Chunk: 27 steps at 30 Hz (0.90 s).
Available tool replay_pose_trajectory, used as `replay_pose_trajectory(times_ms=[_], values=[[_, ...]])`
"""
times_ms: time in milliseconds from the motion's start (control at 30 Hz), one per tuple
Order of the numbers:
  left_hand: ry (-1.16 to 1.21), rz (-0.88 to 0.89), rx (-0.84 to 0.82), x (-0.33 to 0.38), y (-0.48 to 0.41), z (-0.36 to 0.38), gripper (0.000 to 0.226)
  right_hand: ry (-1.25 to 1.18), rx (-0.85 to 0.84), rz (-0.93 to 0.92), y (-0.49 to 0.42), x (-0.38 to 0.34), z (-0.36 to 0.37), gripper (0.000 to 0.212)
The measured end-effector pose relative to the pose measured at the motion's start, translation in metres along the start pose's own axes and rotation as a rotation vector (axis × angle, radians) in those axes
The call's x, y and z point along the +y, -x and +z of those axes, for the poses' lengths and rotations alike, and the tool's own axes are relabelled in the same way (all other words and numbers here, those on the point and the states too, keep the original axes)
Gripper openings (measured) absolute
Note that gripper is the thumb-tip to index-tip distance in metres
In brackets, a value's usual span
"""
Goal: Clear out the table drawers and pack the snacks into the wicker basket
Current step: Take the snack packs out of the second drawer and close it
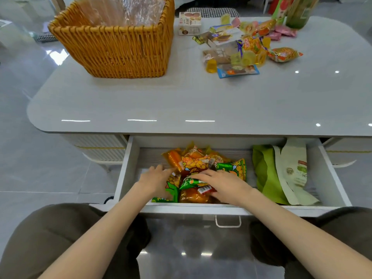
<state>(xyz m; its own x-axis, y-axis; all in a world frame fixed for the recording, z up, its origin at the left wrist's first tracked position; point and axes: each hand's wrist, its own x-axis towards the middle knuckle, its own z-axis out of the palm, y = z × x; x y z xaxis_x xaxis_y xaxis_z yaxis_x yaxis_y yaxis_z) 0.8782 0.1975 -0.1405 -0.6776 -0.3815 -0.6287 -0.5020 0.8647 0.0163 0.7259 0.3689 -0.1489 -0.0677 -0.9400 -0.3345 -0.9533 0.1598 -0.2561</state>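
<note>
The drawer under the bench stood pulled out toward the person, and both hands were inside it. A heap of snacks, orange, yellow and green packets, lay in the left half of the drawer. The left hand rested on the left edge of this heap; its fingers were straight and a little apart, holding nothing, though this hand was somewhat blurred. The right hand lay on top of the heap, its fingers bent over a green packet, but I cannot tell whether they really gripped it. In the right half of the drawer lay a green bag and, partly over it, a white bag. The basket stood on the far left part of the bench, with clear plastic inside. More snacks lay loose in a pile on the far right part, well apart from the basket, with a small box beside them and a bottle behind.
</note>
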Motion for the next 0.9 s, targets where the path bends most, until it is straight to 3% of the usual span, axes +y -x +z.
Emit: replay_pose_trajectory(times_ms=[100, 300, 433, 500, 633, 767, 900], values=[[-0.002, 0.003, -0.037, -0.003, -0.009, 0.012, 0.087, -0.061, 0.040, 0.030, -0.004, 0.001, -0.002, 0.054], [-0.059, -0.030, 0.007, -0.001, -0.012, 0.003, 0.082, 0.074, 0.094, 0.063, 0.002, 0.000, -0.027, 0.035], [-0.145, -0.043, -0.058, -0.003, -0.007, -0.009, 0.065, 0.124, 0.107, 0.069, 0.010, -0.004, -0.042, 0.030], [-0.110, -0.020, -0.050, -0.006, -0.001, -0.016, 0.061, 0.104, 0.191, 0.063, 0.019, -0.005, -0.058, 0.030], [0.237, 0.094, 0.127, -0.019, 0.019, -0.043, 0.055, -0.115, 0.455, 0.159, 0.039, -0.001, -0.097, 0.030], [0.782, 0.219, 0.333, -0.023, 0.047, -0.080, 0.023, -0.488, 0.797, 0.239, 0.042, 0.006, -0.123, 0.026], [1.173, 0.128, 0.500, -0.013, 0.034, -0.102, 0.027, -0.844, 0.875, 0.374, 0.026, 0.021, -0.133, 0.024]])
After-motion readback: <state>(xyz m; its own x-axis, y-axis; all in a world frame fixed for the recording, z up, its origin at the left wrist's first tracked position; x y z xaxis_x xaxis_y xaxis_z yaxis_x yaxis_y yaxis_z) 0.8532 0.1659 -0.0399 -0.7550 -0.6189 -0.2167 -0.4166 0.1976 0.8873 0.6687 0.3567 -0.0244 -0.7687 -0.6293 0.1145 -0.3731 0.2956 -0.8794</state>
